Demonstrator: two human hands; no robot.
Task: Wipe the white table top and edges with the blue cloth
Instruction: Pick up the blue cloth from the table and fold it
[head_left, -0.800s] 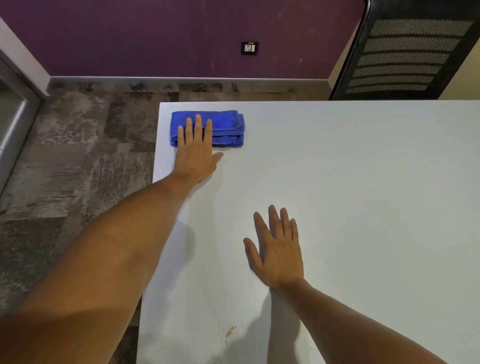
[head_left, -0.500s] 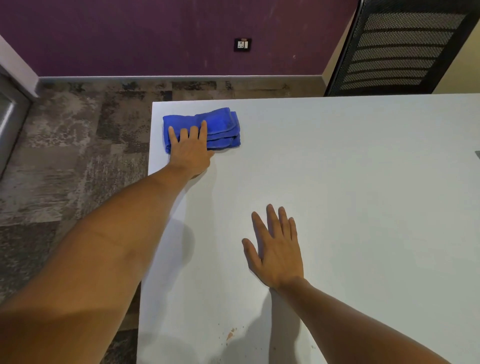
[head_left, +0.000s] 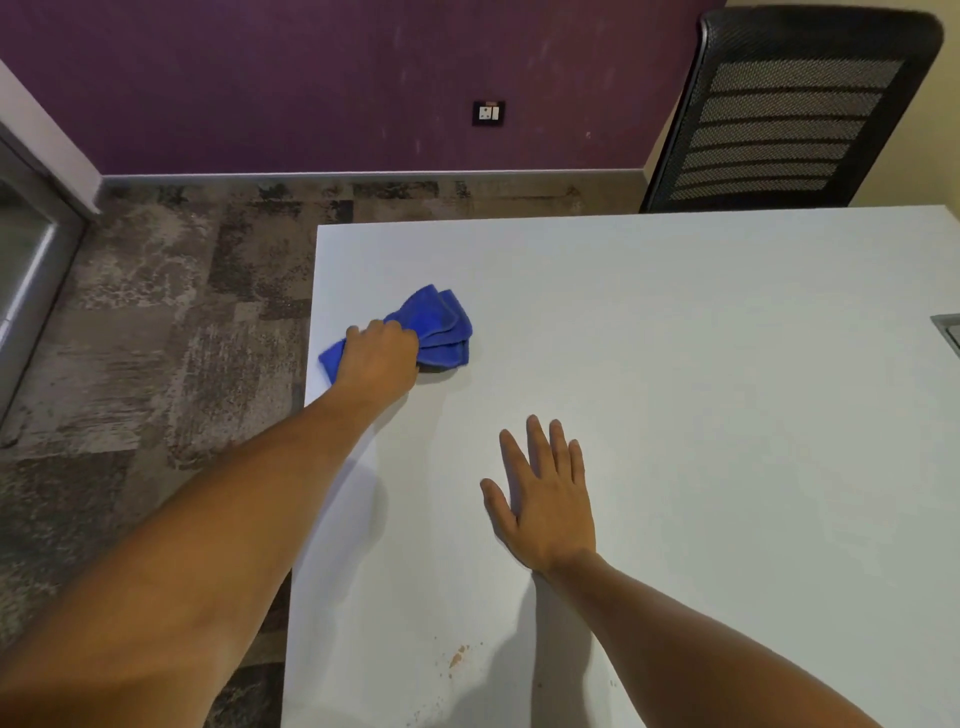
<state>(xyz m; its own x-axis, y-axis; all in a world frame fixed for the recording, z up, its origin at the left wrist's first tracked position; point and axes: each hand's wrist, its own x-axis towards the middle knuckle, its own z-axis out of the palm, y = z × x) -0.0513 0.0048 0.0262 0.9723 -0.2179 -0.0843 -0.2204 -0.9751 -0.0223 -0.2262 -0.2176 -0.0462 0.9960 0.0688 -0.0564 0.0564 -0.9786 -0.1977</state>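
The blue cloth (head_left: 439, 325) lies bunched on the white table (head_left: 701, 389), close to its left edge. My left hand (head_left: 382, 358) is closed around the cloth's near part, fingers curled into the fabric; one corner sticks out to the left of my wrist. My right hand (head_left: 545, 499) rests flat on the table top with fingers spread, holding nothing, nearer to me and to the right of the cloth. A small brown stain (head_left: 457, 657) marks the table near its front.
A black mesh office chair (head_left: 789, 109) stands behind the table's far right. Patterned carpet (head_left: 156, 338) lies beyond the table's left edge, a purple wall with a socket (head_left: 488, 113) behind. A grey inset (head_left: 949, 332) shows at the table's right border.
My left hand has gone from lying flat on the folded cloth to gripping it, and has dragged it back from the far left corner toward me. The cloth is now bunched. My right hand stayed put.
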